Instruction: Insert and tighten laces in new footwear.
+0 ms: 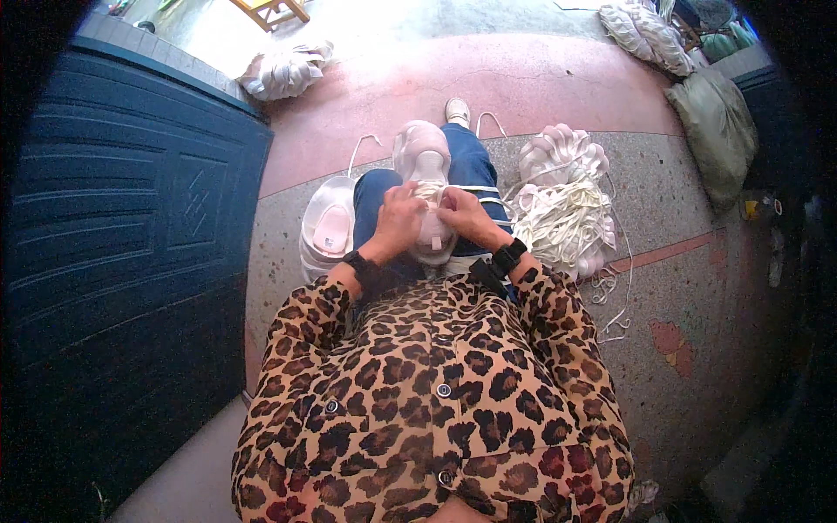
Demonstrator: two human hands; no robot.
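Observation:
A pale pink and white shoe (421,139) rests between my thighs, its toe pointing away from me. White shoelace (429,190) crosses its upper. My left hand (399,220) is closed at the left side of the lacing, gripping the shoe there. From the right, my right hand (473,218) pinches lace at the eyelets with thumb and fingers; its fingertips are partly hidden. Long white lace strands (478,189) run over my right thigh. Beside that leg, a heap of loose white laces (562,222) lies on a stack of similar pink shoes (567,155).
At my left stand nested pink-white shoes (330,228), close to a dark blue panelled door (174,200). Wrapped pale bundles (286,70) lie at the far left, others (645,37) at the far right. A greenish sack (715,135) leans at right. Lace ends (617,324) trail over the floor.

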